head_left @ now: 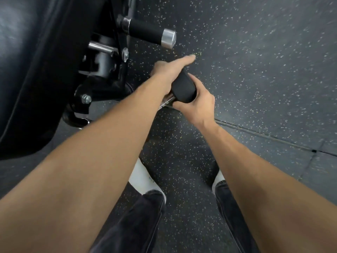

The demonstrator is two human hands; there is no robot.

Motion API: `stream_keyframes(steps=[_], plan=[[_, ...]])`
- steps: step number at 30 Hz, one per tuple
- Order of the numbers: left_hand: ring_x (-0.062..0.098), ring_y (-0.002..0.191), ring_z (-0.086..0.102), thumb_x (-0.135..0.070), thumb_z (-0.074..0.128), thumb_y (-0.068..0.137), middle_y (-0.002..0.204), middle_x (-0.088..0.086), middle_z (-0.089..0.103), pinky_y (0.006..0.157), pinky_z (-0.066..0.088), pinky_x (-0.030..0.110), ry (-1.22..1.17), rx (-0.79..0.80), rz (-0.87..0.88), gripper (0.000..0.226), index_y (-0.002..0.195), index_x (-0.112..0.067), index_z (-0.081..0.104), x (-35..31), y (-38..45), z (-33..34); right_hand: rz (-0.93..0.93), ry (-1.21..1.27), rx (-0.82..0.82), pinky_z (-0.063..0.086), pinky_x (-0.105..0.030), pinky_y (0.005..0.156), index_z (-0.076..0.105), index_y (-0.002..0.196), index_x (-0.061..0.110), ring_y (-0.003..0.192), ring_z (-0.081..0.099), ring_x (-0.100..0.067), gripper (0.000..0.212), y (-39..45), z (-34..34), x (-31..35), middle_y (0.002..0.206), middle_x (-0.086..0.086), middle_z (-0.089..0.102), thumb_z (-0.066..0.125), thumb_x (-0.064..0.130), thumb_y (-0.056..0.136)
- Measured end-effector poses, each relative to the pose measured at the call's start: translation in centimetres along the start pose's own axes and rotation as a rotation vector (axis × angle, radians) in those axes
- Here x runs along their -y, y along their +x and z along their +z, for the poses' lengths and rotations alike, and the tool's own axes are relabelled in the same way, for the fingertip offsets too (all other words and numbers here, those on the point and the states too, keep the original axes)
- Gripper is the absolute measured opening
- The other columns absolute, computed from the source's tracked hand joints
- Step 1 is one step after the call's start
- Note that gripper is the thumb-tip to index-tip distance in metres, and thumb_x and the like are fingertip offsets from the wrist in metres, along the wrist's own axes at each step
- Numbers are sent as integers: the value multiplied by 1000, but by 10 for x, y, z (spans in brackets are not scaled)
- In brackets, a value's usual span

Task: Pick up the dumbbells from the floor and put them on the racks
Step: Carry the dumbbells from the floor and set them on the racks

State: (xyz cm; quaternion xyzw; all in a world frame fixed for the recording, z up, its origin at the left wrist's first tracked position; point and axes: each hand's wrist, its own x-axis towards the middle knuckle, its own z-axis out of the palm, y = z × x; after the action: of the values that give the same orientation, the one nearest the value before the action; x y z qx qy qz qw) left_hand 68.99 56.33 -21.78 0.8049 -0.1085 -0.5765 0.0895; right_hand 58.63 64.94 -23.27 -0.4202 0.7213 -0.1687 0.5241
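Cupping the near black head of the dumbbell [183, 88], your right hand [196, 105] curls around it while your left hand [168, 70], fingers extended, covers the far end, low over the floor [255, 61] beside a bench frame [102, 75]. Lift evenly, keeping both ends level.

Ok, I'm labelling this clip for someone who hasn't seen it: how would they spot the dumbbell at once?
Start at the big black bench frame on the left, then follow both bare forearms to where they meet. There the dumbbell sits between the left hand and right hand: a black rounded head on a chrome handle, unlike the fixed foam roller above.
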Motion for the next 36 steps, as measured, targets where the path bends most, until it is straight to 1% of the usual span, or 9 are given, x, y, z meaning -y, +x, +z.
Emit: stream_keyframes(steps=[6,13,17,20,22,25,31,34,36], plan=[[31,77,73,-20,85,50,102,14,76,59,58,36,38,-48,-21,77,124,-9,65,1,1,16,78,12,171,58,-28,80,59,144,34,95,67,-12,84,-4,-29,-3,108,8,73,80,14,65],[25,103,64,-5,90,68,139,6,57,68,56,33,-249,-141,9,96,147,-35,47,41,-72,24,361,273,201,47,-25,82,70,127,6,97,60,-17,38,-39,-61,13,123,-12,70,42,16,103],[23,111,62,-2,92,58,145,-3,55,103,56,43,-351,-198,-17,113,153,-43,45,67,-109,-2,495,357,206,38,-18,63,70,110,16,83,56,-7,30,-59,-49,22,93,7,64,43,29,108],[23,122,63,2,90,49,148,-7,58,108,54,45,-417,-171,-44,125,156,-43,43,93,-126,-36,499,376,202,48,-24,82,67,129,21,109,62,-15,32,-73,-32,30,117,5,69,50,36,106],[23,116,68,13,86,53,136,-4,66,105,56,47,-499,-109,-66,123,157,-37,43,112,-137,-60,452,353,208,45,-33,110,51,152,26,132,55,-16,58,-85,-16,31,148,3,57,60,49,99],[19,106,69,24,77,65,119,-5,70,95,60,43,-540,-22,-77,115,159,-31,41,140,-148,-100,349,241,229,38,-44,120,43,155,39,141,49,-18,85,-109,10,33,158,2,45,67,70,79],[23,102,72,-6,74,70,110,2,76,83,61,35,-424,16,-81,64,132,-16,65,190,-155,-163,219,125,163,40,-46,119,42,154,39,139,48,-21,97,-161,54,43,154,-1,44,73,74,69],[25,112,70,-50,89,54,124,2,74,102,55,44,-439,-2,-130,89,132,-18,61,210,-152,-182,244,4,278,38,-45,120,41,153,45,148,37,-27,91,-173,67,46,160,-3,28,78,70,74],[21,105,71,-55,94,61,123,3,72,88,57,37,-519,-31,-135,88,130,-16,56,229,-149,-197,250,-120,395,44,-44,116,48,147,45,144,37,-32,81,-182,83,50,144,0,26,78,69,76]])
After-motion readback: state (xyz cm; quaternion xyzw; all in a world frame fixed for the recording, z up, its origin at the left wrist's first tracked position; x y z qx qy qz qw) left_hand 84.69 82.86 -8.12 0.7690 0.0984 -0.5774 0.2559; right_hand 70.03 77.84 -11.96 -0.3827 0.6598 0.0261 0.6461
